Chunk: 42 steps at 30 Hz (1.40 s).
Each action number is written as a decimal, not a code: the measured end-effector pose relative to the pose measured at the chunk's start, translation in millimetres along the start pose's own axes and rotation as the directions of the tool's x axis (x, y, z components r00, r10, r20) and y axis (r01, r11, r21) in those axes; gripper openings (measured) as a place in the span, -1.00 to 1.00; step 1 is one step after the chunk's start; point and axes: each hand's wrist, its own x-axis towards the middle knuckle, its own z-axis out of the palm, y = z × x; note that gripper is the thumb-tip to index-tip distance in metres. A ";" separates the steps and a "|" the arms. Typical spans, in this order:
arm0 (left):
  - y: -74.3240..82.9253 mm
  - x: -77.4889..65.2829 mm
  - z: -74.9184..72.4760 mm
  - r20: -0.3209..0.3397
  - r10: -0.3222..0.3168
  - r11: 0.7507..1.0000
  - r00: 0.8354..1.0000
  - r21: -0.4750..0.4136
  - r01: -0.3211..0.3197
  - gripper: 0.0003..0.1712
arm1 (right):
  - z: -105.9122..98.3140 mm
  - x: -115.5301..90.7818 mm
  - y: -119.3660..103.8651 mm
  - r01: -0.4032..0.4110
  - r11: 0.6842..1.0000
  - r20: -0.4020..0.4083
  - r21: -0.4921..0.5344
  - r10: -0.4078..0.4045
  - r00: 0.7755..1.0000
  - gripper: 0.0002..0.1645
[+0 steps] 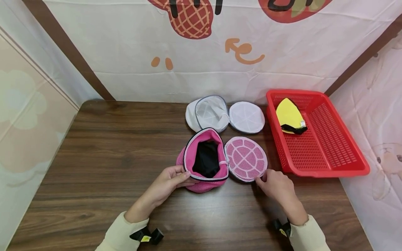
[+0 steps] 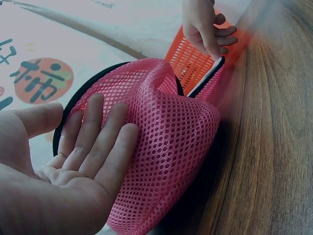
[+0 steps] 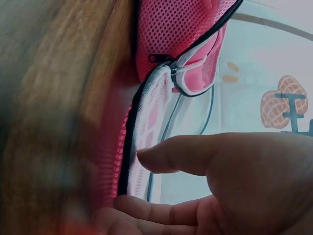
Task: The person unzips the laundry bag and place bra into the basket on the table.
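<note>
A pink mesh laundry bag [image 1: 204, 186] stands on the table with its zip mouth wide and a black cloth item [image 1: 205, 158] inside. My left hand [image 1: 174, 177] holds the bag's near-left rim, thumb over the edge and fingers along the outer mesh [image 2: 166, 142]. To the right, the bag's round lid [image 1: 246, 158] lies folded out, joined by a hinge beside the zip pull [image 3: 159, 58]. At its near-right edge, my right hand [image 1: 277, 186] pinches the lid between thumb and fingers. In the right wrist view, the thumb touches the lid's pale inner face.
Behind the pink bag lies a white mesh laundry bag [image 1: 192, 116], its round white lid [image 1: 246, 117] also folded out. A red plastic basket [image 1: 320, 173] stands at the right, holding a yellow and black cloth item [image 1: 289, 115]. A printed cloth backdrop [image 1: 132, 52] hangs behind the table [image 1: 94, 157].
</note>
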 end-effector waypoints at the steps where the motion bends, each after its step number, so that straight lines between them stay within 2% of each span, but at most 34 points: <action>1: 0.2 0.0 -0.2 0.000 0.001 1.000 1.000 0.000 -0.001 -0.84 | -0.9 0.7 -1.2 0.005 1.000 0.002 -0.002 -0.005 1.000 -0.57; 6: 0.8 0.5 -0.5 -0.003 0.000 1.000 1.000 0.007 0.000 -0.84 | -11.2 5.5 -11.8 0.080 0.997 -0.089 0.014 -0.079 0.993 -0.71; 9: 0.8 0.4 -0.2 -0.005 -0.007 1.000 1.000 0.010 0.007 -0.84 | -19.1 9.7 -22.5 0.164 0.986 -0.160 0.040 -0.156 0.975 -0.76; 12: 0.6 0.1 0.1 -0.007 -0.014 1.000 1.000 0.013 0.014 -0.84 | -26.9 14.1 -36.2 0.235 0.969 -0.190 0.077 -0.218 0.957 -0.78; 16: 0.2 0.4 0.5 -0.010 -0.019 1.000 1.000 0.014 0.019 -0.85 | -35.0 21.0 -57.5 0.334 0.935 -0.177 0.120 -0.310 0.934 -0.80; 20: -0.8 0.8 1.5 -0.008 -0.023 1.000 1.000 0.006 0.023 -0.85 | -38.2 26.6 -77.2 0.446 0.887 -0.177 0.119 -0.423 0.889 -0.75; 25: -1.9 1.2 2.4 -0.001 -0.025 1.000 1.000 0.011 0.025 -0.85 | -35.9 30.9 -98.3 0.550 0.831 -0.136 0.081 -0.537 0.832 -0.49; 27: -2.1 1.2 2.3 -0.004 -0.029 1.000 1.000 0.012 0.029 -0.84 | -34.9 33.7 -107.2 0.570 0.818 -0.095 0.070 -0.564 0.820 -0.35; 30: -2.3 1.2 2.1 -0.010 -0.036 0.999 0.999 0.008 0.036 -0.85 | -33.5 41.0 -118.0 0.576 0.816 -0.041 0.048 -0.575 0.817 -0.17; 33: -3.1 1.4 2.6 -0.008 -0.039 0.999 0.999 0.006 0.039 -0.84 | -31.9 48.8 -126.0 0.548 0.836 0.003 0.025 -0.548 0.836 -0.03; 37: -4.8 1.8 3.9 -0.004 -0.039 0.999 0.999 0.007 0.039 -0.82 | -28.4 57.4 -133.0 0.510 0.859 0.067 -0.047 -0.507 0.859 0.01; 42: -5.5 2.9 5.4 -0.005 -0.047 0.999 0.999 0.003 0.047 -0.85 | -28.1 61.2 -138.9 0.496 0.861 0.139 -0.109 -0.481 0.866 0.02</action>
